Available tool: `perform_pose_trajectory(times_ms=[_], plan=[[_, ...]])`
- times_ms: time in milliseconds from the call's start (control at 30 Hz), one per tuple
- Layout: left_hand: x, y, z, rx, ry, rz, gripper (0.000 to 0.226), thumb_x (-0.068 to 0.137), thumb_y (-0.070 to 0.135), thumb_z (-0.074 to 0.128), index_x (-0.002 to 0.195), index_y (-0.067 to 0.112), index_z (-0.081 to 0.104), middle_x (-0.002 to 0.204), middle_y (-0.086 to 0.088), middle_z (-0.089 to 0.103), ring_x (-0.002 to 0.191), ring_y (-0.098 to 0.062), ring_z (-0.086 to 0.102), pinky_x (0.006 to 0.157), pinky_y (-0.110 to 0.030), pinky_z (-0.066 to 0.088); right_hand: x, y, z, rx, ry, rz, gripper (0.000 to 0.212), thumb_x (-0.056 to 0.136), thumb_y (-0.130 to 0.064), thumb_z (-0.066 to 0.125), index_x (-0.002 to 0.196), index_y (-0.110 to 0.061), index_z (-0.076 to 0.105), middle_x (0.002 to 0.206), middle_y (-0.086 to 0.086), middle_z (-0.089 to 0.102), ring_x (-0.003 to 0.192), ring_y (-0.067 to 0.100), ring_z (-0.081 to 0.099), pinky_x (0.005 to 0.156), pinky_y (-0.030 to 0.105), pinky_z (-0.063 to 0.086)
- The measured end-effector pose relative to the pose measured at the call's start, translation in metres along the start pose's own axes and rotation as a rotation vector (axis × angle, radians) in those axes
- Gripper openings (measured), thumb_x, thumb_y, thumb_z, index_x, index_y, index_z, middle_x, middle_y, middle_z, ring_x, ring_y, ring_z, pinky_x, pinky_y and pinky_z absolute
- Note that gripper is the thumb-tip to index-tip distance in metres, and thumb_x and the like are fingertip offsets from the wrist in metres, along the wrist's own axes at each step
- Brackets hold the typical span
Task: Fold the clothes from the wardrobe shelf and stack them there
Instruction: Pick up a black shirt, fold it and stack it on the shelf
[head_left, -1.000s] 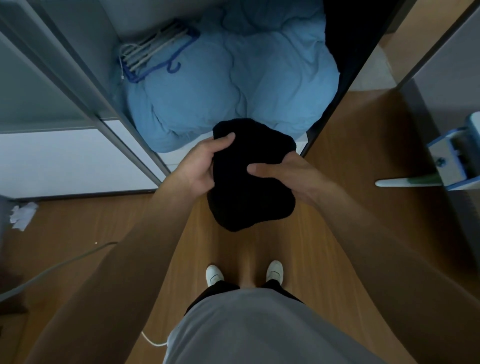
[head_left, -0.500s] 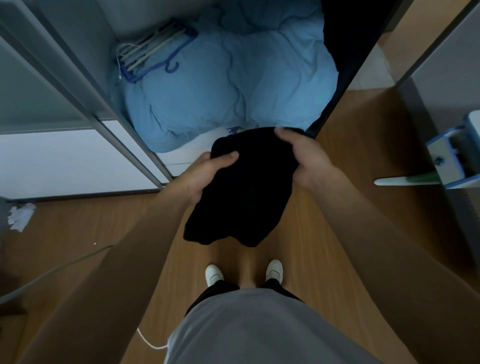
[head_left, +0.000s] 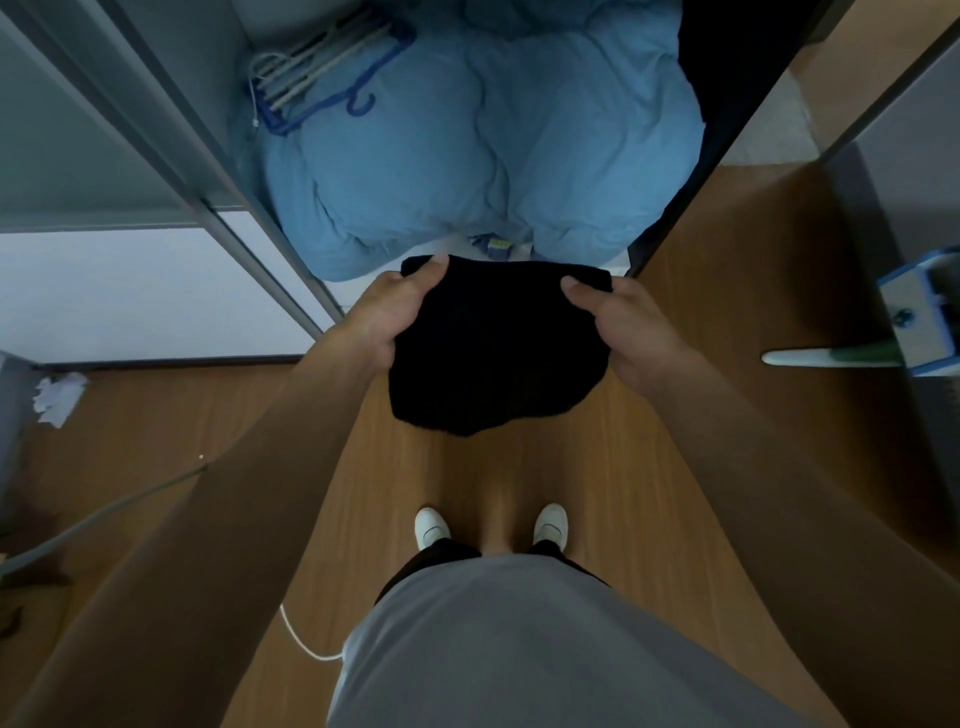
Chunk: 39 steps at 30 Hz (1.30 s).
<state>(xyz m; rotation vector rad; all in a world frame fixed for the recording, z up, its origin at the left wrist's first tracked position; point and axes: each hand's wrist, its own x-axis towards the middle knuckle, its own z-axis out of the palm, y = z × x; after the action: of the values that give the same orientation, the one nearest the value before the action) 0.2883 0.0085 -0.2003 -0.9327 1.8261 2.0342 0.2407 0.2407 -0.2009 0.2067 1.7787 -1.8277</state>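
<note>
Nearest the camera: a grey shirt hem (head_left: 519, 649) and two white shoes (head_left: 491, 525) on the wooden floor (head_left: 649, 467); a white cable (head_left: 304, 642) runs across the boards at the person's left.

At mid-height, the black garment (head_left: 493, 353) is held in the air in front of the wardrobe, clear of the floor and of any shelf; the left hand (head_left: 384, 317) is closed on its upper left corner and the right hand (head_left: 623, 327) on its upper right corner, thumbs over the top edge, the cloth drawn level between them and hanging in a short rounded drop; the type of garment cannot be told, the fabric being uniformly dark.

Assessment: the folding step is in hand, part-way; the piece looks already doubled, judging by its short drop. The next move calls for one more fold or a squaring of the edges, then placement on the shelf; no shelf surface with a stack is in view, so the destination cannot be confirmed.

Further off, the open wardrobe compartment (head_left: 171, 156) holds a bulky light-blue duvet (head_left: 493, 156) filling most of its base; a bundle of clothes hangers (head_left: 322, 78), one blue, lies on the duvet's left rear; a dark mass at the right side of the compartment cannot be identified. Crumpled white paper (head_left: 60, 397) lies on the floor at far left.
</note>
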Motion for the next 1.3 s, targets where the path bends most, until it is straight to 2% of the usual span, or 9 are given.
perform_pose_trajectory(times_ms=[200, 367, 533, 733, 900, 1100, 1167, 1233, 1300], plan=[[-0.002, -0.015, -0.015, -0.209, -0.278, 0.032, 0.045, 0.089, 0.040, 0.072, 0.123, 0.012, 0.069, 0.123, -0.010, 0.071, 0.113, -0.024, 0.069, 0.085, -0.029, 0.057, -0.001, -0.001, -0.008, 0.129, 0.010, 0.083, 0.025, 0.096, -0.024, 0.065, 0.117, -0.011, 0.069, 0.108, 0.006, 0.076, 0.099, 0.020, 0.073, 0.083, 0.033, 0.060], [0.005, -0.020, 0.000, -0.214, -0.026, 0.061, 0.038, 0.091, 0.018, 0.073, 0.123, 0.003, 0.063, 0.101, -0.010, 0.077, 0.096, -0.026, 0.074, 0.072, -0.028, 0.059, 0.006, 0.004, -0.011, -0.093, 0.150, 0.047, 0.016, 0.089, -0.019, 0.073, 0.104, -0.013, 0.069, 0.105, 0.010, 0.075, 0.091, 0.022, 0.074, 0.073, 0.029, 0.061], [0.008, -0.018, 0.011, -0.248, 0.046, 0.101, 0.069, 0.091, 0.011, 0.072, 0.149, 0.027, 0.039, 0.114, -0.003, 0.067, 0.091, -0.015, 0.073, 0.068, -0.025, 0.058, 0.012, 0.010, -0.009, -0.191, 0.300, -0.125, 0.045, 0.092, -0.018, 0.069, 0.134, -0.017, 0.054, 0.115, -0.006, 0.063, 0.102, 0.010, 0.064, 0.088, 0.023, 0.055], [0.008, -0.006, 0.003, -0.067, -0.008, 0.148, 0.020, 0.096, 0.005, 0.061, 0.103, 0.013, 0.078, 0.085, -0.003, 0.078, 0.077, -0.014, 0.073, 0.066, -0.020, 0.056, 0.001, 0.000, -0.011, -0.564, -0.133, -0.168, 0.015, 0.087, -0.041, 0.073, 0.101, -0.037, 0.071, 0.100, -0.015, 0.073, 0.097, 0.001, 0.068, 0.078, 0.012, 0.053], [0.007, 0.003, -0.010, -0.035, -0.199, 0.091, 0.037, 0.086, 0.004, 0.074, 0.122, 0.012, 0.069, 0.105, -0.008, 0.077, 0.094, -0.017, 0.074, 0.073, -0.020, 0.057, 0.004, 0.001, -0.005, -1.064, -0.105, -0.273, 0.036, 0.088, -0.024, 0.074, 0.061, -0.019, 0.050, 0.065, -0.003, 0.055, 0.058, 0.008, 0.050, 0.059, 0.029, 0.037], [0.007, 0.003, -0.020, 0.331, -0.226, 0.208, 0.067, 0.080, 0.002, 0.080, 0.139, 0.022, 0.055, 0.123, 0.002, 0.067, 0.109, -0.008, 0.066, 0.087, -0.014, 0.052, 0.007, -0.019, -0.012, -1.262, -0.109, -0.511, 0.026, 0.088, -0.033, 0.074, 0.099, -0.010, 0.077, 0.140, 0.001, 0.054, 0.136, 0.025, 0.039, 0.114, 0.036, 0.030], [0.008, 0.003, -0.022, 0.382, -0.188, 0.250, 0.052, 0.081, 0.010, 0.081, 0.127, 0.027, 0.064, 0.115, 0.004, 0.072, 0.100, -0.006, 0.069, 0.079, -0.013, 0.053, 0.004, -0.025, -0.012, -1.150, -0.243, -0.470, 0.027, 0.091, -0.030, 0.070, 0.101, -0.006, 0.075, 0.126, 0.001, 0.066, 0.121, 0.020, 0.057, 0.100, 0.020, 0.039], [0.010, 0.000, -0.028, 0.329, -0.158, 0.286, 0.030, 0.081, 0.017, 0.082, 0.106, 0.031, 0.075, 0.101, 0.006, 0.077, 0.090, -0.006, 0.073, 0.073, -0.013, 0.054, 0.000, -0.028, -0.010, -0.886, -0.326, -0.279, 0.032, 0.091, -0.030, 0.071, 0.087, 0.002, 0.071, 0.087, 0.005, 0.072, 0.077, 0.017, 0.066, 0.067, 0.025, 0.045], [0.011, -0.006, -0.032, 0.172, -0.105, 0.322, 0.015, 0.080, 0.024, 0.083, 0.093, 0.030, 0.079, 0.095, 0.005, 0.078, 0.090, -0.010, 0.074, 0.073, -0.016, 0.055, -0.003, -0.031, -0.008, -0.655, -0.310, -0.175, 0.036, 0.088, -0.029, 0.074, 0.083, 0.006, 0.067, 0.078, 0.009, 0.068, 0.069, 0.019, 0.063, 0.063, 0.028, 0.044]])
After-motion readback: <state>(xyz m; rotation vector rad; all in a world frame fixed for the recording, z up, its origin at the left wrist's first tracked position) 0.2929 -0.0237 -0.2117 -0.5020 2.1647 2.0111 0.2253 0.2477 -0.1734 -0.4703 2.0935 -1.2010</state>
